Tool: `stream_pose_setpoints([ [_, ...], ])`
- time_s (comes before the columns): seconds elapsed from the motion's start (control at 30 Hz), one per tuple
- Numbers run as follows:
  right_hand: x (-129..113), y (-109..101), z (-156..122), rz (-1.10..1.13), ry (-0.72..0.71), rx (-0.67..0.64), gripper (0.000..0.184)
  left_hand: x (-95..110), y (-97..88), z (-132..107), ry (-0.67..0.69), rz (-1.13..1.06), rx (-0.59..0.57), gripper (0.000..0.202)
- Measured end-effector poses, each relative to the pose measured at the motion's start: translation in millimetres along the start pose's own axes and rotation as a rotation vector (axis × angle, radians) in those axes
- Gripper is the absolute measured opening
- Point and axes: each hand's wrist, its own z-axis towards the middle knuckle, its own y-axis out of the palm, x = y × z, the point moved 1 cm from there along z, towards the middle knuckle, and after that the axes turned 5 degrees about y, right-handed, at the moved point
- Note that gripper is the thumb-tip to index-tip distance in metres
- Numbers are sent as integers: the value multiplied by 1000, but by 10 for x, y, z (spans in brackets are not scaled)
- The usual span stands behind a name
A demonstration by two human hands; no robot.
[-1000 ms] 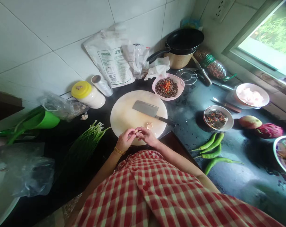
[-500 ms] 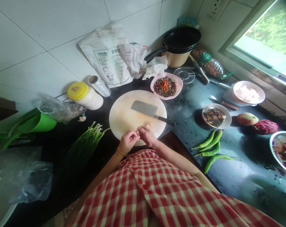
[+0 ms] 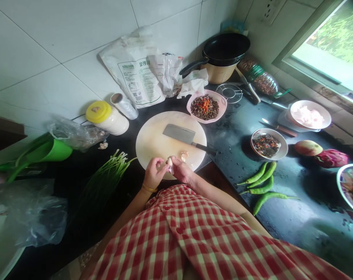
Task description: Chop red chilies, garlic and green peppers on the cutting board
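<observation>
Over the near edge of the round white cutting board [image 3: 148, 136], both my hands meet at a small pale garlic clove [image 3: 169, 161]. My right hand [image 3: 181, 171] pinches the clove between thumb and fingers. From the other side, my left hand [image 3: 153, 174] has its fingertips closed on it, the other fingers curled. A bit of pale skin hangs below the clove. Papery garlic skin [image 3: 184, 156] lies on the board beside my right hand. Behind the hands a cleaver [image 3: 179, 133] rests flat, its dark handle reaching past the board's right edge.
Left of the board lie green chives [image 3: 108, 177] and a yellow-lidded jar [image 3: 106, 118]. A pink bowl [image 3: 223, 107] of dark chopped food touches the board's far right. Green peppers [image 3: 262, 179], a small bowl [image 3: 283, 153] and a paring knife [image 3: 284, 130] are on the right counter.
My left hand has shifted slightly left and its fingers have loosened. The pale clove now shows between my hands, where it was hidden before. The cleaver has stayed in place.
</observation>
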Motion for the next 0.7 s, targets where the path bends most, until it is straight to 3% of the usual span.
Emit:
stream_pose_setpoints([
  [0.17,22,34,-20,8,-78,-21,32,-40,50,47,-22,-194,-83,28],
  [0.23,-9,13,-30,-109,-130,6,31,-30,37,48,-20,-237,-91,29],
  [0.37,-134,-72,-68,-519,-229,178,27,-7,-49,77,-36,-166,-195,29],
  [0.47,-224,-108,-97,-708,-168,174,25,-7,-100,116,50,-40,-259,28],
  [0.7,-346,-107,-145,-712,23,93,14,5,-93,178,310,192,-381,25],
])
